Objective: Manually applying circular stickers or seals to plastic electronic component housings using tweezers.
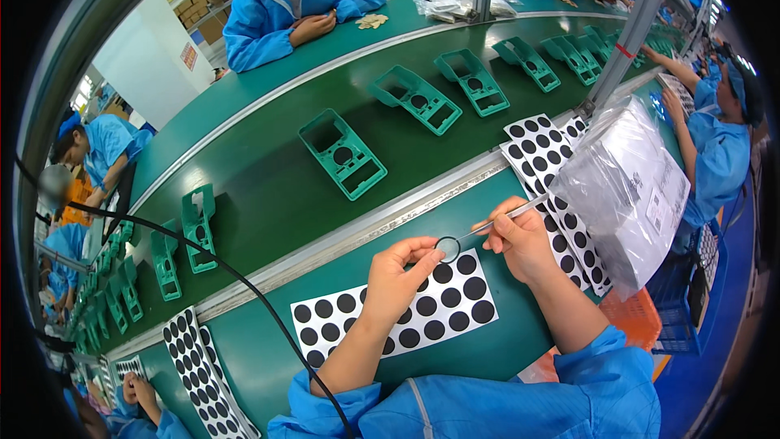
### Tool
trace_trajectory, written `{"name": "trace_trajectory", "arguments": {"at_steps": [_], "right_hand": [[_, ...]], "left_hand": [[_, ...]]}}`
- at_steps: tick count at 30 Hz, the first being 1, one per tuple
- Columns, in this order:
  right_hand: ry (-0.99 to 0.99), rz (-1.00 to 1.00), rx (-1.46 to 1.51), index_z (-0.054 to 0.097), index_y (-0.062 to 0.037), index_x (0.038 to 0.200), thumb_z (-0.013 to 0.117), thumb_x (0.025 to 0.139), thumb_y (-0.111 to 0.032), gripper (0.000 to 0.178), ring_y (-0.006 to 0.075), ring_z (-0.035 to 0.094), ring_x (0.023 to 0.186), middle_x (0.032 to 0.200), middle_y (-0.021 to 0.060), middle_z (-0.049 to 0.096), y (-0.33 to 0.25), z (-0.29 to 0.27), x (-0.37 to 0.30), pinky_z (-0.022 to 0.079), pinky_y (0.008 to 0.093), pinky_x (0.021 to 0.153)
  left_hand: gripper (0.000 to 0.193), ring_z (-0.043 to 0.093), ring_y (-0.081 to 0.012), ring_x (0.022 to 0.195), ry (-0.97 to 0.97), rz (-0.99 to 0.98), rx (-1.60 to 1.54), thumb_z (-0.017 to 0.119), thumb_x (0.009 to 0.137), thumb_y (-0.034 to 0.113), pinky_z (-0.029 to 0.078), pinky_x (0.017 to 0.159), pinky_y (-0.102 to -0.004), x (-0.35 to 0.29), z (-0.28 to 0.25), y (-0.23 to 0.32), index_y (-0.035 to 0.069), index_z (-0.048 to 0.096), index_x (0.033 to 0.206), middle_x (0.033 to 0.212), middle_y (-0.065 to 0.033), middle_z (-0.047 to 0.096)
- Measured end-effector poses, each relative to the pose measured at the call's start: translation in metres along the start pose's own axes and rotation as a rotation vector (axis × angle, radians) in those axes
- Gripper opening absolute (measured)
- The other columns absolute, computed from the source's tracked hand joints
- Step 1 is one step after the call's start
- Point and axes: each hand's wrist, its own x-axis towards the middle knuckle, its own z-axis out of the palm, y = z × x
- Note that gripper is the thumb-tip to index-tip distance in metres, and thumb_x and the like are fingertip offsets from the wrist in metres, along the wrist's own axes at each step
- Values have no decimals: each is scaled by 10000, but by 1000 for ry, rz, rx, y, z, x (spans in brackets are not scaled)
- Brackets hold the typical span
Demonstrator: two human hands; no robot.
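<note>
On the counter (504, 341), left hand (398, 276) pinches a ring (448, 249) over the dot sheet (422, 309); right hand (520, 236) grips tweezers (508, 215) touching it. Risk: ring may slip if tweezers push sideways, or dots may smudge.

White sheet (455, 309), black dots
</note>
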Motion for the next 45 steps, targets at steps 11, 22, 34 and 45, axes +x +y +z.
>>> {"name": "trace_trajectory", "arguments": {"at_steps": [11,22,34,45], "right_hand": [[-109,92,-38,538,-22,856,565,862,-92,75,100,545,546,789,118,622,-9,69,-5,491,227,571],[-44,25,-142,494,-3,853,527,856,-32,43,117,536,539,778,166,627,39,99,-28,452,220,513],[-50,-156,-269,473,-5,889,492,854,4,41,107,513,518,846,190,623,65,97,-32,445,208,524],[38,19,-122,456,-15,898,486,869,-10,42,104,504,512,824,182,618,79,104,-30,489,237,567]], "left_hand": [[179,609,-195,898,42,22,-385,555,857,26,483,821,-290,-52,-35,18,-39,559,1023,973,-131,624],[474,582,-167,988,74,38,-227,518,832,-56,461,847,-241,-84,-72,-10,-5,366,1279,1072,-129,567],[450,464,-222,1177,225,69,-32,576,837,38,450,889,-296,-87,-86,-24,8,418,1257,1244,-138,458],[670,239,-416,1267,1333,-11,1187,714,656,195,249,1047,-440,-68,-349,12,-38,394,1195,1290,-316,310]]}}
